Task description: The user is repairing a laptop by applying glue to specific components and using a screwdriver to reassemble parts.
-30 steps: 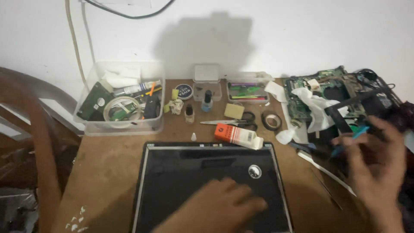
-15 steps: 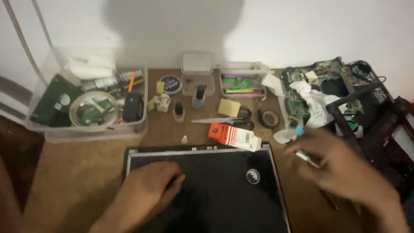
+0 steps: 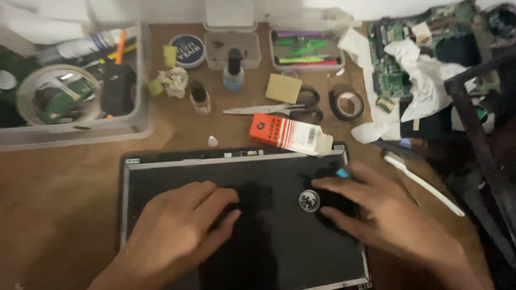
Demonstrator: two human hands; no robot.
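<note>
Laptop lid panel [image 3: 242, 215], black and glossy, lies flat on the brown desk [image 3: 59, 215] at six o'clock in your view, with a thin silver frame showing along its top and left edges and a small round silver badge [image 3: 309, 200] right of centre. It sits square to you and close to the near edge, which puts both hands over it without a reach.

Your left hand [image 3: 177, 236] lies palm down on the left half, fingers spread and gripping nothing; judged from the flat palm, it is there to pin the panel against sliding. Your right hand [image 3: 376, 215] rests on the right half just past the badge, fingers loosely curled. A small blue tip [image 3: 342, 173] shows at its upper edge, but you cannot tell whether the fingers actually hold it or what it belongs to.

An orange and white box [image 3: 290, 134] lies touching the panel's top edge at twelve o'clock, with scissors [image 3: 279, 110] and a roll of black tape [image 3: 346, 103] just beyond. A clear plastic bin [image 3: 75, 129] of supplies sits at ten o'clock, a green circuit board [image 3: 392, 59] under crumpled white tissue [image 3: 424, 80] at two o'clock, and a white toothbrush [image 3: 424, 183] at three o'clock, near your right hand.
</note>
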